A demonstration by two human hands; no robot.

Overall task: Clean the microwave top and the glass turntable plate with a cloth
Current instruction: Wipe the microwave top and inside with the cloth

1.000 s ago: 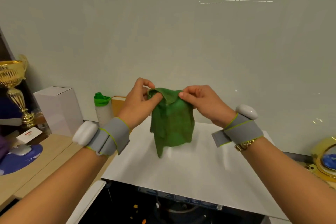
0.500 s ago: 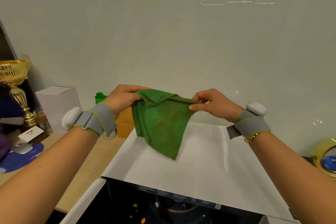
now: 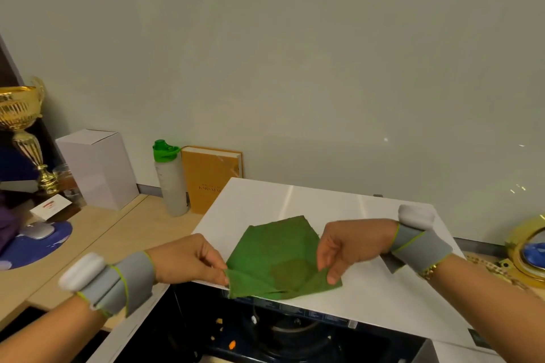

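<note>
A green cloth [image 3: 277,256] lies spread on the white microwave top [image 3: 295,203], its near edge hanging slightly over the front. My left hand [image 3: 188,259] pinches the cloth's near left corner. My right hand [image 3: 351,247] pinches its near right corner. Both wrists wear grey bands with white pods. Below the front edge the microwave stands open, and its dark inside [image 3: 280,330] shows food crumbs and a round shape that may be the glass turntable plate, too dim to make out.
On the wooden counter to the left stand a bottle with a green cap [image 3: 169,180], a tan book [image 3: 209,177] leaning on the wall, a white box [image 3: 97,168], a gold trophy [image 3: 20,127] and a mouse on a blue pad [image 3: 38,230]. A gold-rimmed object [image 3: 528,250] sits at the right.
Both hands unfolded the bunched cloth in the air, spread it wide, then lowered it flat onto the microwave top near the front edge.
</note>
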